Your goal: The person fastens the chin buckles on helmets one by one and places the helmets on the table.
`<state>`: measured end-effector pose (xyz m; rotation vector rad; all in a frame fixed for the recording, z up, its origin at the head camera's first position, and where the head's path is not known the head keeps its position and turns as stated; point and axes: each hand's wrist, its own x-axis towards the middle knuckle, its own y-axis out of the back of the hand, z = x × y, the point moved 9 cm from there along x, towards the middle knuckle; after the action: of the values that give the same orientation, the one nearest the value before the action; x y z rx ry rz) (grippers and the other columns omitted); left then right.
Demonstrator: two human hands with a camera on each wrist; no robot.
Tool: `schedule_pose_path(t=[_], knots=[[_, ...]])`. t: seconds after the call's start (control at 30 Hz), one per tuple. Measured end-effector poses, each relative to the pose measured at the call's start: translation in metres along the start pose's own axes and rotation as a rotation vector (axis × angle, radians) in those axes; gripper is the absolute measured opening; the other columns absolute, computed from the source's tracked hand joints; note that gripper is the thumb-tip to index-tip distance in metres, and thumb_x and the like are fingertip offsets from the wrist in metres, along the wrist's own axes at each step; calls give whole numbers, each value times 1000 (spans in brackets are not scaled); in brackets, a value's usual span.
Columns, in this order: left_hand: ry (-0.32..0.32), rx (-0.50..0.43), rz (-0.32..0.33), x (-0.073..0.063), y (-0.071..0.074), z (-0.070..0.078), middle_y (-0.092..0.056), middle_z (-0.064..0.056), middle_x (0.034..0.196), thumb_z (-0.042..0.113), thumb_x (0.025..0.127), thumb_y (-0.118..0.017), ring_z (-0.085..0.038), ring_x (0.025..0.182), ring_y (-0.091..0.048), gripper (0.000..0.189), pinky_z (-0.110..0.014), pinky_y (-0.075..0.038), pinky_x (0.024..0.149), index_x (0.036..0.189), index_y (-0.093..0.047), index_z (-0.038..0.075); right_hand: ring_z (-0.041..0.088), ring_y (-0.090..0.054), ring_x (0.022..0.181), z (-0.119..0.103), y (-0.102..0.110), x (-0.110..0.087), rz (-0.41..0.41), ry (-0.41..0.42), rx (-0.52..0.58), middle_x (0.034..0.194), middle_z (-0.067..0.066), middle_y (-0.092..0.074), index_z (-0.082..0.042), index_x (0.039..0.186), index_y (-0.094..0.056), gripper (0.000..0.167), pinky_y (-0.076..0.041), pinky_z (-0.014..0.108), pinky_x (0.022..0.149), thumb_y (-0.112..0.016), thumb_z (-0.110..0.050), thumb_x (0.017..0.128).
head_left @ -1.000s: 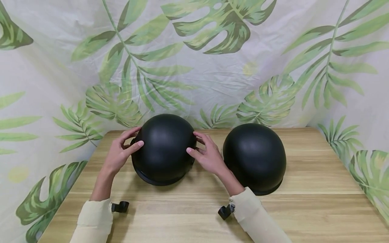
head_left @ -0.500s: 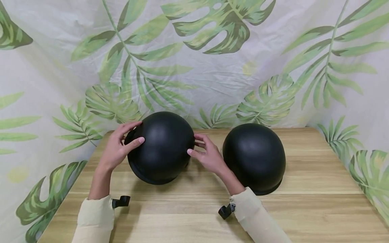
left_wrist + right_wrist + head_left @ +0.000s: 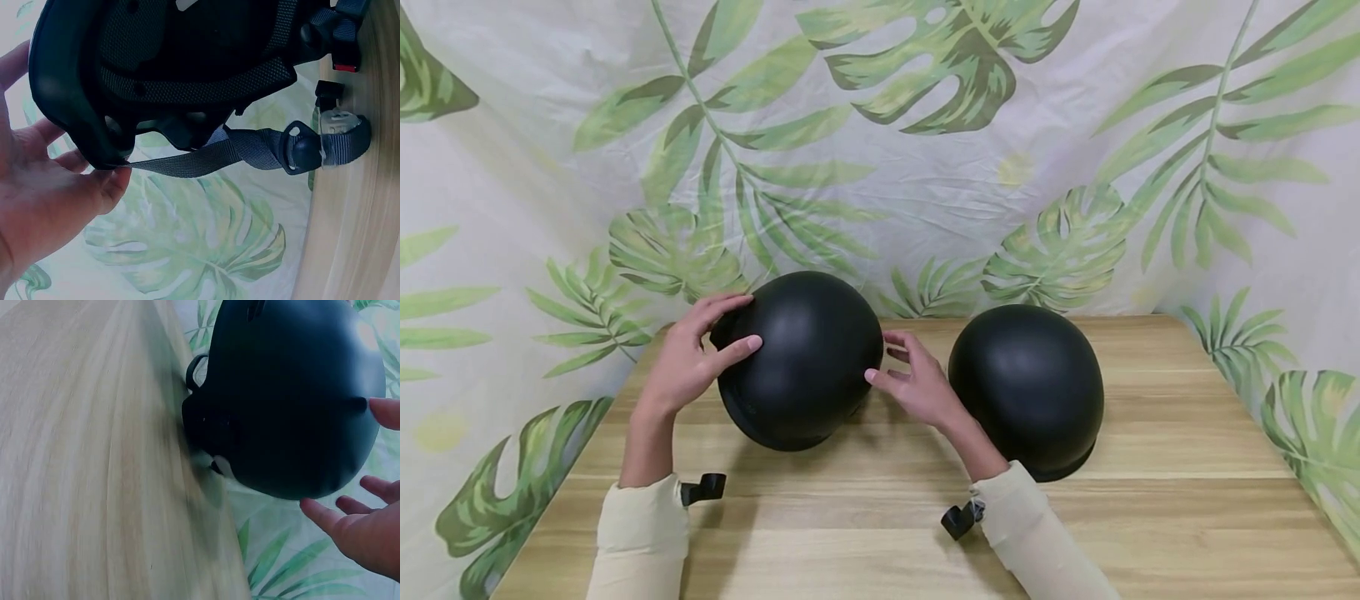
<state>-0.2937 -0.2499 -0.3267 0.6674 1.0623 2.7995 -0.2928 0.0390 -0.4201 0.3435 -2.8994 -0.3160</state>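
Observation:
A smooth black helmet [image 3: 805,358] is tilted, its left side raised off the table. My left hand [image 3: 688,358] grips its left rim, thumb on the shell and fingers at the edge behind it. The left wrist view looks into the padded inside of the helmet [image 3: 194,84], where a grey chin strap [image 3: 206,156] with buckles hangs towards the table. My right hand [image 3: 917,383] is at the helmet's right side, fingers spread and relaxed, thumb tip against the shell. In the right wrist view, the fingers of that hand [image 3: 369,531] lie close along the dome.
A second black helmet [image 3: 1026,387] sits dome up on the wooden table [image 3: 850,542], just right of my right forearm. Behind the table hangs a leaf-patterned cloth [image 3: 940,192]. Small black camera mounts [image 3: 703,489] stick out from both sleeves.
The held helmet has tilted further, its left side rising along with my left hand. The right hand has stayed almost still, its fingers slightly looser. The second helmet has not moved.

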Motion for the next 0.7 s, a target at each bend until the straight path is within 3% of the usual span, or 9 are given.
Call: schedule_pose_path(t=[0.13, 0.33, 0.57, 0.7], knots=[[-13, 23, 12, 0, 0, 4, -51, -15, 160, 27, 95, -82, -42, 151, -43, 59, -68, -35, 117, 150, -64, 14, 38, -37, 160, -9, -1, -1, 15, 48, -39, 172, 13, -36, -13, 165, -39, 78, -45, 57, 122, -79, -25, 99], [-36, 18, 41, 1, -3, 9, -53, -16, 156, 24, 94, -82, -40, 147, -46, 57, -66, -35, 116, 147, -66, 13, 32, -35, 161, -12, -6, -2, 10, 61, -90, 173, 7, -34, -21, 167, -39, 80, -46, 57, 121, -79, -32, 99], [-86, 1, 60, 1, -5, 14, -55, -18, 153, 19, 94, -81, -42, 144, -50, 58, -64, -38, 113, 150, -64, 11, 35, -36, 161, -11, -3, -3, 10, 42, -37, 172, 8, -33, -19, 166, -40, 79, -46, 57, 121, -81, -28, 99], [-82, -29, 50, 0, -6, 14, -51, -17, 160, 17, 95, -79, -41, 149, -46, 65, -65, -38, 116, 156, -57, 15, 37, -37, 160, -9, -2, -4, 9, 38, -6, 172, 9, -33, -18, 165, -40, 78, -47, 57, 120, -81, -26, 99]])
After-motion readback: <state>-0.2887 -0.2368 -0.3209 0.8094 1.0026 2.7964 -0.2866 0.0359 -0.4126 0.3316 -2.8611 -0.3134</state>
